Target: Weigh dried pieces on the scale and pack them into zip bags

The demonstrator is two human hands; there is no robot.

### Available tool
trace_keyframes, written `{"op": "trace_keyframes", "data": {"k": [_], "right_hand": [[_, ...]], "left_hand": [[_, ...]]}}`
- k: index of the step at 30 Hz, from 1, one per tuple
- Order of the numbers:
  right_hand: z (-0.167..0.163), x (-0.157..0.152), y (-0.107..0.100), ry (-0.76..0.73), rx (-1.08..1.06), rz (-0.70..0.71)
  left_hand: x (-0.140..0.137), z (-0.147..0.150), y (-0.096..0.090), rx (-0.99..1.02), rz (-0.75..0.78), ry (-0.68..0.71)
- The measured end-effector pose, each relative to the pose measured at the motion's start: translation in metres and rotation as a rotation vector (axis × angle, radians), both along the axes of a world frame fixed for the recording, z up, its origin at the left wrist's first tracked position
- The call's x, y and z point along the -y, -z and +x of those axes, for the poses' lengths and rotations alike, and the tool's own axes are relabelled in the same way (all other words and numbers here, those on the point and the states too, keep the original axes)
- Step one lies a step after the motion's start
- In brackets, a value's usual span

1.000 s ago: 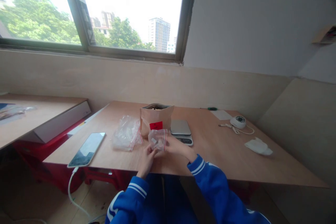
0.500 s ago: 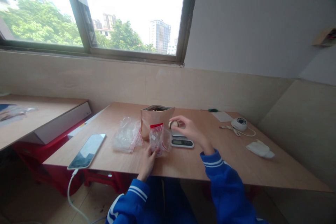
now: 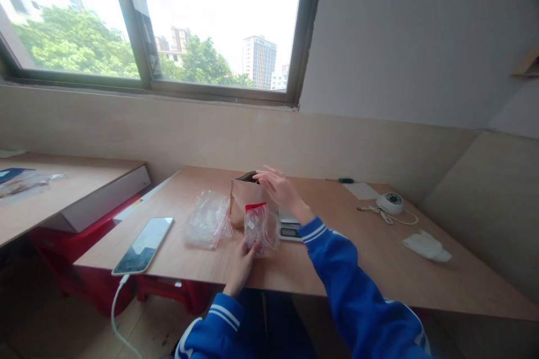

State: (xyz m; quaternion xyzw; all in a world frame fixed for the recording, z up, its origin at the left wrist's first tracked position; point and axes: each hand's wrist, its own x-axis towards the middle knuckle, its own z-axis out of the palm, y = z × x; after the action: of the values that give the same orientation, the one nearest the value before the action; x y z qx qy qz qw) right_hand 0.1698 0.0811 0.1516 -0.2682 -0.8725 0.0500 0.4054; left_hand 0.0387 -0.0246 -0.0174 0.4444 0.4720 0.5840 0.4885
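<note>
My left hand point(image 3: 247, 255) is closed on the lower part of a clear zip bag point(image 3: 256, 224) with a red top strip, held upright at the table's front. Behind it stands a brown paper pouch point(image 3: 241, 196), its mouth gaping. Over that mouth's right side is my right hand point(image 3: 275, 185), fingers stretched out; no object shows in it. A small digital scale point(image 3: 289, 233) lies under my right wrist, partly covered by the wrist and sleeve. Left of the pouch is a heap of clear zip bags point(image 3: 206, 221).
A phone point(image 3: 143, 247) with a white cable lies at the table's left edge. On the right are a white dome camera point(image 3: 389, 203) with its cable, a crumpled white tissue point(image 3: 427, 247), a paper sheet point(image 3: 361, 190) and a green-handled tool point(image 3: 346, 180).
My right hand has moved from the scale up and left to the pouch's mouth. The small round pale thing at its fingers is out of sight. My left hand keeps the bag.
</note>
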Motion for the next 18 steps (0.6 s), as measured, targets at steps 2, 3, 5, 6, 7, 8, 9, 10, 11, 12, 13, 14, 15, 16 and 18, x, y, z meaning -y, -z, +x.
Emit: {"op": "trace_keyframes", "data": {"k": [2, 3, 5, 6, 7, 8, 9, 10, 11, 12, 13, 14, 15, 16, 18], "right_hand": [[0.002, 0.001, 0.003, 0.045, 0.059, 0.045], [0.002, 0.002, 0.003, 0.076, 0.083, 0.056], [0.002, 0.004, 0.000, 0.132, 0.112, 0.075], [0.002, 0.006, -0.001, 0.142, 0.115, 0.083], [0.002, 0.007, -0.003, 0.137, 0.105, 0.090], [0.002, 0.009, -0.005, 0.121, 0.086, 0.093], [0.002, 0.010, -0.006, 0.100, 0.060, 0.092], [0.003, 0.012, -0.006, 0.083, 0.032, 0.088], [0.004, 0.012, -0.006, 0.072, 0.008, 0.081], [0.005, 0.013, -0.005, 0.065, -0.005, 0.072], [0.006, 0.012, -0.005, 0.062, -0.008, 0.059], [0.007, 0.012, -0.004, 0.063, -0.004, 0.041], [0.008, 0.010, -0.004, 0.065, 0.002, 0.019], [0.009, 0.009, -0.004, 0.067, 0.009, -0.006], [0.010, 0.005, -0.006, 0.065, 0.027, -0.056]], "left_hand": [[0.000, 0.000, -0.001, -0.018, 0.004, 0.001], [0.000, 0.000, -0.001, -0.025, 0.009, 0.000], [0.000, 0.000, -0.001, -0.026, 0.014, -0.001], [0.000, 0.000, -0.001, -0.020, 0.014, 0.000], [0.000, 0.000, -0.001, -0.015, 0.014, 0.003], [0.000, 0.000, -0.001, -0.011, 0.014, 0.003], [0.000, 0.000, -0.001, -0.010, 0.013, 0.003], [0.000, 0.000, -0.002, -0.012, 0.013, 0.003], [0.000, 0.000, -0.002, -0.016, 0.013, 0.002], [0.000, 0.000, -0.002, -0.020, 0.013, 0.000], [0.000, 0.000, -0.002, -0.022, 0.013, -0.002], [0.000, 0.000, -0.002, -0.023, 0.014, -0.004], [0.001, 0.000, -0.002, -0.023, 0.017, -0.005], [0.000, 0.000, -0.002, -0.021, 0.020, -0.006], [0.000, -0.001, -0.001, -0.013, 0.022, 0.001]]}}
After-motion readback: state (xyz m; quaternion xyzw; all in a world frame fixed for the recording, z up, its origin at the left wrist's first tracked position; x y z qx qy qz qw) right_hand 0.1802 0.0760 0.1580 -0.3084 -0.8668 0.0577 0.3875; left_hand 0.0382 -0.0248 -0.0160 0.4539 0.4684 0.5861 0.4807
